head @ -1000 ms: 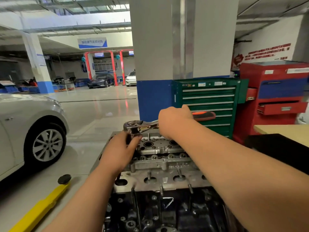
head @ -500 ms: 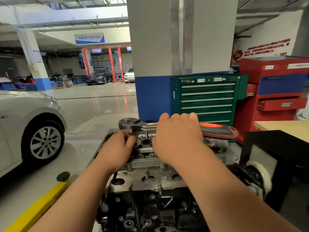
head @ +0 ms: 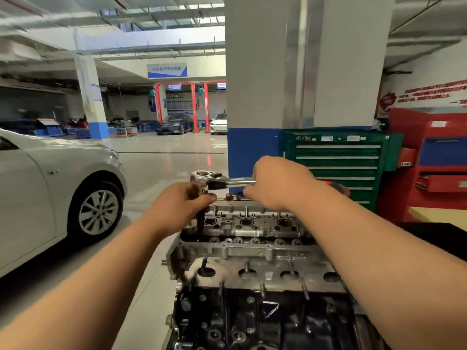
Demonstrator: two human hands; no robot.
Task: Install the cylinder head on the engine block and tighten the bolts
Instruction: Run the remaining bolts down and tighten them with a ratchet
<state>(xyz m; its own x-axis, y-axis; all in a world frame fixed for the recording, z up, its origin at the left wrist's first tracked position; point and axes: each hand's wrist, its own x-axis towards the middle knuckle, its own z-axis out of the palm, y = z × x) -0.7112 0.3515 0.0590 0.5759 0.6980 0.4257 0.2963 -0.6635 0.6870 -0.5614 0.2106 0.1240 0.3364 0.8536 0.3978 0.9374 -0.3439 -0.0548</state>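
Observation:
A grey aluminium cylinder head (head: 252, 251) sits on top of the dark engine block (head: 252, 322) in front of me. A chrome ratchet wrench (head: 222, 180) with a red-black handle stands over the head's far left corner on a dark extension bar (head: 201, 221) that goes down into the head. My left hand (head: 182, 203) grips the extension just under the ratchet head. My right hand (head: 280, 183) is wrapped round the wrench shaft and hides most of the handle.
A silver car (head: 50, 188) stands to the left. A white and blue pillar (head: 303, 97) rises behind the engine, with a green tool cabinet (head: 338, 162) and a red tool cabinet (head: 434, 157) to its right. A table edge (head: 439, 213) shows at right.
The wrench handle has swung away from me and to the right again, after coming toward me half a second ago. My left hand stays on the extension.

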